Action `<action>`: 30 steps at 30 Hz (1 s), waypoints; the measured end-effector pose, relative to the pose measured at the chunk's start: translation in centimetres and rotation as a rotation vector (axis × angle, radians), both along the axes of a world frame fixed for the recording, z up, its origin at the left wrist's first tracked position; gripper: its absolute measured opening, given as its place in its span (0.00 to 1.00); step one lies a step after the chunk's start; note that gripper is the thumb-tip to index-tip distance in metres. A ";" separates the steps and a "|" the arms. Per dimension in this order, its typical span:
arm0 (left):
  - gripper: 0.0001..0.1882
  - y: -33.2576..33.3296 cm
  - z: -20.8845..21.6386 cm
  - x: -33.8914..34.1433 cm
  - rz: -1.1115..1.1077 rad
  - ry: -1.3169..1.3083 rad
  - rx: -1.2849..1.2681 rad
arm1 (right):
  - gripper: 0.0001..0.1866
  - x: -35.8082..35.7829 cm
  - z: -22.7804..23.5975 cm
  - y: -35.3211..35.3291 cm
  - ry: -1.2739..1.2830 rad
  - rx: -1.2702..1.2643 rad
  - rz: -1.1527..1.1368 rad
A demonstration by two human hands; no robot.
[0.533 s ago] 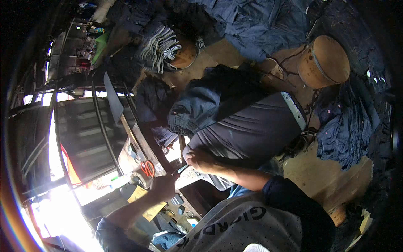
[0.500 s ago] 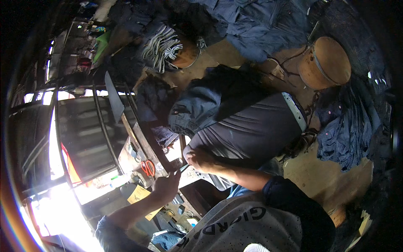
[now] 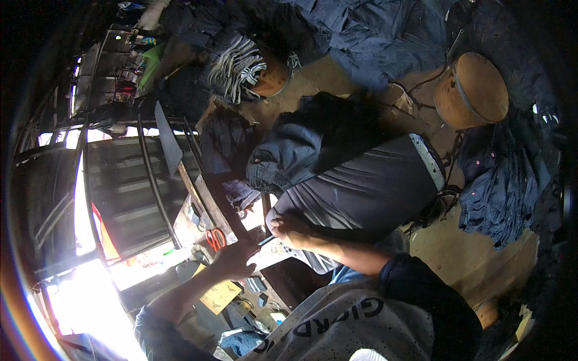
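Observation:
A dark grey piece of cloth (image 3: 355, 192) lies stretched over a rounded form in front of me, with a pale band at its far right end. My right hand (image 3: 290, 231) is closed on the near left edge of this cloth, its fingers curled in. To its lower left, my left hand (image 3: 236, 260) is held above the bench edge with bent fingers. A thin bluish sliver (image 3: 267, 240) shows by its fingertips; whether it is held there is too small to tell. Orange-handled scissors (image 3: 215, 239) lie just beyond my left hand.
A dark blue garment (image 3: 289, 147) is heaped behind the grey cloth. Striped cloth strips (image 3: 238, 69) hang over a brown bucket (image 3: 271, 78). A round tan drum (image 3: 472, 90) stands far right, above dark blue garments (image 3: 500, 186). Yellow paper (image 3: 220, 295) lies below my left forearm.
My left hand has turned and drawn slightly back from the cloth's edge. My right hand keeps its grip on the cloth. The whole view has shifted a little to the right.

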State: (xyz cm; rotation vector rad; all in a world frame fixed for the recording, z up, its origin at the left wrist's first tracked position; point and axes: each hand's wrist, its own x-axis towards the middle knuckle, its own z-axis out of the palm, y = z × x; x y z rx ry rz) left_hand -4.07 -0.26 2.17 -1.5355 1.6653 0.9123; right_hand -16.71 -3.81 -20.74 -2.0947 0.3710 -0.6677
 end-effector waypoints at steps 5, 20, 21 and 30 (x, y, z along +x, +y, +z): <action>0.28 0.0 0.0 0.1 -0.041 0.122 0.024 | 0.08 -0.2 0.3 -0.2 0.039 0.000 0.009; 0.35 -0.6 0.3 -1.3 -0.175 -0.089 0.033 | 0.06 -0.7 1.0 -0.6 -0.019 -0.025 -0.014; 0.37 -0.6 0.2 -1.0 -0.113 0.036 -0.082 | 0.06 -0.8 0.9 -0.5 -0.041 -0.006 -0.009; 0.29 0.2 -0.4 -0.1 -0.105 -0.211 0.032 | 0.10 0.0 -0.6 0.2 -0.120 0.014 -0.053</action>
